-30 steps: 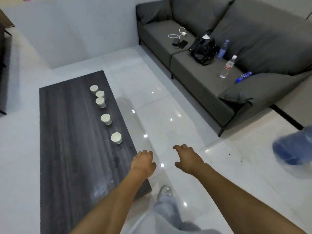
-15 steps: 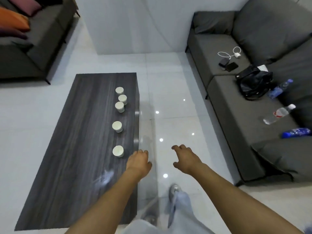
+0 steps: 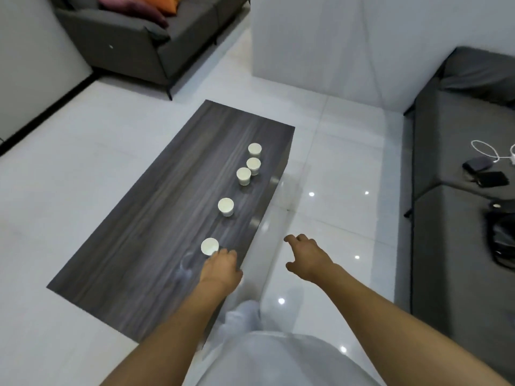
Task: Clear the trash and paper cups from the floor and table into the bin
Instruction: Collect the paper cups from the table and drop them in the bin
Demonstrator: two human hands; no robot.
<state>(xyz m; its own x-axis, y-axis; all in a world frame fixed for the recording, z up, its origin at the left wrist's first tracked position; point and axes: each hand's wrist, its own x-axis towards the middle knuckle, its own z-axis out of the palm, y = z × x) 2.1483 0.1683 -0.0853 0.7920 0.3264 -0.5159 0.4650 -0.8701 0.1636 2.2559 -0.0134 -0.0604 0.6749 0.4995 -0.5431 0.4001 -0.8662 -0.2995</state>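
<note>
Cups: five small white paper cups stand upright in a loose row along the right side of the dark wood-grain bench (image 3: 145, 218). Nearest cup (image 3: 209, 246) is at the near right; second cup (image 3: 226, 206) is farther along; three far cups (image 3: 250, 167) cluster close together.
Left hand (image 3: 221, 267): hovers over the bench, its fingertips at the nearest cup's near side; whether they touch it cannot be told. The grip is loosely curled and holds nothing.
Right hand (image 3: 308, 259): hangs above the white tiled floor (image 3: 334, 168) to the right of the bench, its grip relaxed and wide, holding nothing.
Handling: the cups look light and thin-walled, so probably easy to crush or tip. Whether any holds liquid cannot be seen.
Where to hold: around the side wall below the rim, with thumb opposite fingers and gentle pressure; likely stackable if empty.
Bin: not in view.
Surroundings: a grey sofa (image 3: 459, 190) on the right carries a white cable (image 3: 485, 149), dark phones (image 3: 485, 174) and a black bag (image 3: 501, 235); another grey sofa (image 3: 133, 37) stands far left with coloured cushions (image 3: 145, 6).
In the way: nothing stands between the left hand and the nearest cup.
</note>
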